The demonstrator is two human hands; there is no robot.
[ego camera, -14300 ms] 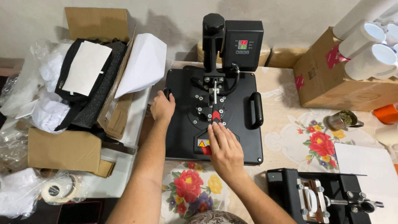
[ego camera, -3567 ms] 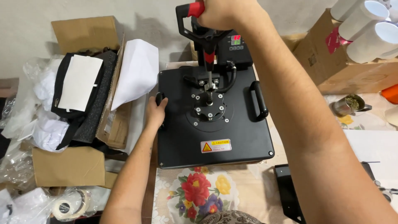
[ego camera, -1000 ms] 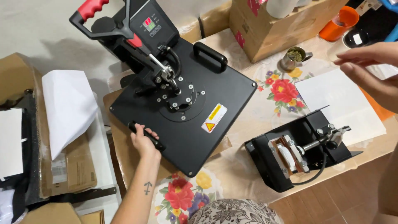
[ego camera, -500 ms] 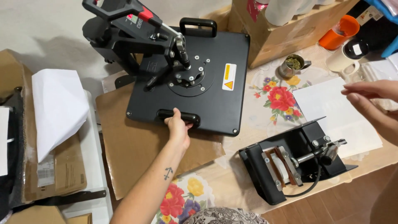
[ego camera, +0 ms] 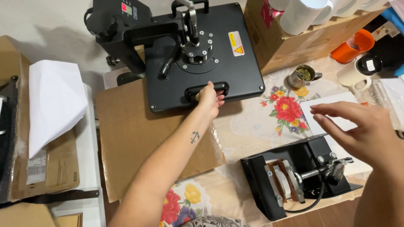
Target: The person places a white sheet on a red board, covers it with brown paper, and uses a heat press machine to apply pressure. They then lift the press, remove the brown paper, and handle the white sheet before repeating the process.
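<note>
Change since half a second ago: heat press upper platen (ego camera: 202, 54) swung further aside, toward cardboard box (ego camera: 290, 46); brown lower pad (ego camera: 139, 138) more exposed. Judgement: swing-away step near its end.

Left hand (ego camera: 209, 97): fingers curled closed around black platen handle (ego camera: 206, 89).

Right hand (ego camera: 362, 130): moved lower in view; fingers spread open, holding nothing, hovering over white sheet (ego camera: 326, 111) and mug press attachment (ego camera: 294, 176).

Hidden: press lever top cut off at frame edge; platen underside not visible; handle middle covered by fingers.

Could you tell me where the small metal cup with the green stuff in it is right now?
In the head view, the small metal cup stands right of the heat press, on the floral tablecloth beside the cardboard box.
</note>
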